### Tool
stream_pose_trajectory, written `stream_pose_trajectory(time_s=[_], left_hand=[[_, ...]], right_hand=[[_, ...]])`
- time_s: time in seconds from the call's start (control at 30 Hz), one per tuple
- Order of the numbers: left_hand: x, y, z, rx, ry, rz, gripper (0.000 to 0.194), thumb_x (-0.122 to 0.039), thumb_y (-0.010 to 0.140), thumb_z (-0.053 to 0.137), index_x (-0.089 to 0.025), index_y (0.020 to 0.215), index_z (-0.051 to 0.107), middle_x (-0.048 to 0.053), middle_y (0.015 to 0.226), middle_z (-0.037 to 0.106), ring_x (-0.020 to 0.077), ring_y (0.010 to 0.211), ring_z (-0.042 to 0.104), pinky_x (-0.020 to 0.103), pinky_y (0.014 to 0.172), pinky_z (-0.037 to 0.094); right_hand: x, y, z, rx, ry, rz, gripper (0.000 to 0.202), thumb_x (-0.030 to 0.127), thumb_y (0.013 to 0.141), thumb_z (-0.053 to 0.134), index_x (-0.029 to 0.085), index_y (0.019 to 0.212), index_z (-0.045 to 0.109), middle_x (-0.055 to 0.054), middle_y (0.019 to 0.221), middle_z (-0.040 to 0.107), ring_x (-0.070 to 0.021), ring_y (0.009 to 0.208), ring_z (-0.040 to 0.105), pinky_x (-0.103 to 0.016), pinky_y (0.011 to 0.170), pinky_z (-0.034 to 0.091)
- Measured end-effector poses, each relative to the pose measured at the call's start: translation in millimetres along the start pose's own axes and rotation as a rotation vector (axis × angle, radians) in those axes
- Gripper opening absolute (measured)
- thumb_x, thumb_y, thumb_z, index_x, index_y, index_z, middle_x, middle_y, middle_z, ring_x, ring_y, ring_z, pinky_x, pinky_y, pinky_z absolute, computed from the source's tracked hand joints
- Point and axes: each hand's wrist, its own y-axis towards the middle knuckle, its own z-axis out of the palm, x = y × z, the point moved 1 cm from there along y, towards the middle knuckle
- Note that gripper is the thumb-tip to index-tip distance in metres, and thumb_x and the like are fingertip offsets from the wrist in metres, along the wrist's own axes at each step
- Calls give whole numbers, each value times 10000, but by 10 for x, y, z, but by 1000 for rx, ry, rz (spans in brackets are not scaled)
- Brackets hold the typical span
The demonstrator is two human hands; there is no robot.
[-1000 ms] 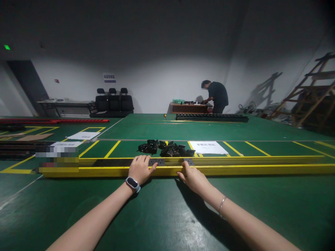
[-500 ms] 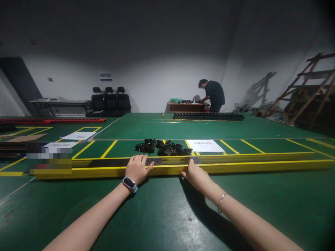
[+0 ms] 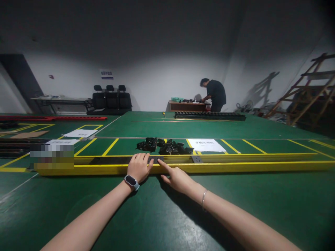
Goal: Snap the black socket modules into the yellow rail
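A long yellow channel-shaped rail [image 3: 230, 168] lies crosswise in front of me. My left hand [image 3: 139, 168] is closed over its near wall, with the fingers reaching inside and the thumb to the right. Dark socket modules sit in the channel; one black socket module [image 3: 158, 159] shows just right of my left hand. My right hand [image 3: 179, 178] holds nothing; its index finger stretches to that module's right end while the other fingers bend. Farther right, a separate grey socket module [image 3: 196, 159] sits in the channel. Behind the rail lies a pile of black parts [image 3: 172, 147].
A white paper sign [image 3: 206, 145] lies behind the rail on the green table [image 3: 167, 216]. Yellow tape lines mark its surface. A black slotted rail [image 3: 209, 115] lies at the far edge. Beyond it a person [image 3: 217, 94] bends over a desk. A wooden ladder [image 3: 300, 87] stands right.
My right hand has left the separate grey module and moved left, now pointing at the module beside my left hand. My left hand stays on the rail.
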Motion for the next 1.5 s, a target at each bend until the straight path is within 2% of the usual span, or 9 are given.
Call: stream_pose_trajectory(time_s=[0.2,0.37,0.57,0.7,0.83,0.97,1.13,1.37,1.5], left_hand=[[2,-5,15,-10,2,-3,422,-410,912,343,-139,1066,628,133,1003,661,245,931,579,396,839,407],[8,-13,12,5,-3,2,433,-413,915,339,-129,1084,619,133,1017,658,245,949,576,396,851,407],[7,-5,5,12,-11,-6,434,-419,914,338,-133,1079,619,136,1010,656,249,951,576,398,847,408],[5,1,18,-4,-8,-8,423,-415,912,342,-140,1066,624,132,1003,660,249,940,577,402,845,409],[7,-3,29,-19,-6,-9,417,-413,908,353,-140,1068,625,134,1011,659,252,945,577,405,850,408],[4,-7,20,-8,-22,-18,419,-412,907,356,-135,1073,623,133,1013,659,251,948,576,406,855,406],[-2,0,3,-7,-30,-19,408,-410,906,357,-150,1072,625,128,1002,661,246,932,581,401,844,410],[6,0,20,11,-17,-16,423,-413,909,349,-138,1065,629,128,1015,659,248,945,579,405,854,410],[4,-4,24,1,-8,-10,418,-412,911,346,-146,1065,630,123,1013,661,246,942,582,403,850,415]], right_hand=[[22,24,-77,-28,-14,13,555,326,894,448,302,1423,282,-75,869,706,-215,751,676,-268,651,449],[17,-3,-84,-28,-64,52,544,318,896,452,280,1415,296,-95,935,699,-219,829,674,-274,692,463],[-41,-48,-92,-72,-57,83,514,329,908,438,230,1400,324,-105,886,697,-232,807,672,-290,689,465],[35,2,-107,-4,151,14,524,342,919,424,223,1411,289,-61,795,686,-158,612,645,-232,614,441],[101,81,-56,51,256,29,425,334,926,403,247,1339,357,-17,753,669,-99,463,577,-212,579,427],[79,121,4,-18,176,25,385,298,902,438,225,1276,378,-57,858,673,-151,633,645,-223,601,422],[-55,83,-12,-11,17,154,333,305,900,442,189,1207,384,-102,902,668,-229,839,661,-263,658,427],[-211,-36,-188,44,-69,313,322,348,913,447,178,1171,357,-132,892,658,-249,806,667,-276,623,429],[-240,-70,-262,57,-74,350,322,361,912,453,164,1151,360,-135,875,652,-248,749,673,-280,585,439]])
